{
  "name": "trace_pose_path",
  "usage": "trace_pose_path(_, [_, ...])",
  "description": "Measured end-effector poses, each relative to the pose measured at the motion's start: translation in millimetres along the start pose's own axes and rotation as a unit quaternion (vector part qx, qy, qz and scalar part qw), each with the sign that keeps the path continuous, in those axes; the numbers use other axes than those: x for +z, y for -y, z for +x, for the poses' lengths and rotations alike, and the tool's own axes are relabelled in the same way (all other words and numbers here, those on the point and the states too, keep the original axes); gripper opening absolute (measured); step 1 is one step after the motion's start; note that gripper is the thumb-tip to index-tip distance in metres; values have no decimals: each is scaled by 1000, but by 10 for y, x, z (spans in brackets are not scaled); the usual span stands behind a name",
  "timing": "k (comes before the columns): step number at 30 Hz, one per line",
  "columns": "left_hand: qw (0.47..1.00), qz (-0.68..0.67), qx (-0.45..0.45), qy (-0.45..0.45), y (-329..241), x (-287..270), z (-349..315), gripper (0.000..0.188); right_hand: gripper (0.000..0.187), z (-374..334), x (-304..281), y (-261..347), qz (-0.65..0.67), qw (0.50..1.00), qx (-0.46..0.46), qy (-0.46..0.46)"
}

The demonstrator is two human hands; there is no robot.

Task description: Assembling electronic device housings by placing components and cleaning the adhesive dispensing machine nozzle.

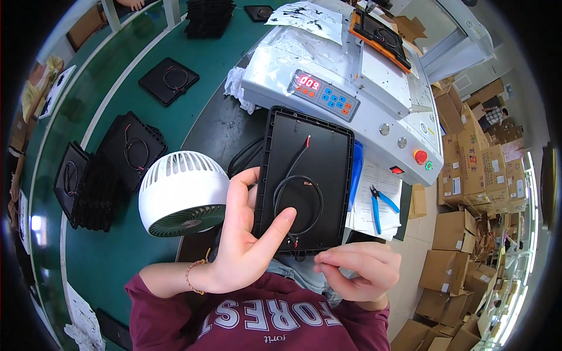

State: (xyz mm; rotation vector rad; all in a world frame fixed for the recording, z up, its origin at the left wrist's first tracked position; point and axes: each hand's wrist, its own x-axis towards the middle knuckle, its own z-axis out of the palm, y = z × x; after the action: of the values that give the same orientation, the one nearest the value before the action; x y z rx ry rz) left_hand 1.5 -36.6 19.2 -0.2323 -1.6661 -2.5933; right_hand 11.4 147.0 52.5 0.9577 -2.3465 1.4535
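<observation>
My left hand point(246, 234) grips a black rectangular plastic housing point(333, 199) by its left edge, thumb across the front. A coiled black cable point(321, 202) with a bare red end lies inside the housing, partly under my thumb. Just below the housing's lower right corner is my right hand point(366, 269), thumb and fingertips pinched together. Whether anything sits in that pinch is too small to make out. A white round fan point(181, 175) stands left of my left hand. Behind the housing is a grey-white machine point(369, 128) with a lit red display and blue buttons.
Blue-handled cutters point(376, 213) lie on papers at the right. Stacked black housings point(99, 193) and a single housing point(169, 81) rest on the green conveyor belt point(175, 128) at left. An orange-framed fixture point(380, 41) tops the machine. Cardboard boxes point(451, 234) line the right side.
</observation>
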Motion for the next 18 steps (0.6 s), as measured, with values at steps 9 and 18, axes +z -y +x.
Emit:
trace_pose_path(9, [1000,10,8,3,36,-23,-12,51,26,21,127,-111,-106,992,-38,49])
trace_pose_path(18, [1000,7,26,6,56,-13,-2,51,32,1,92,-68,-133,989,-30,47])
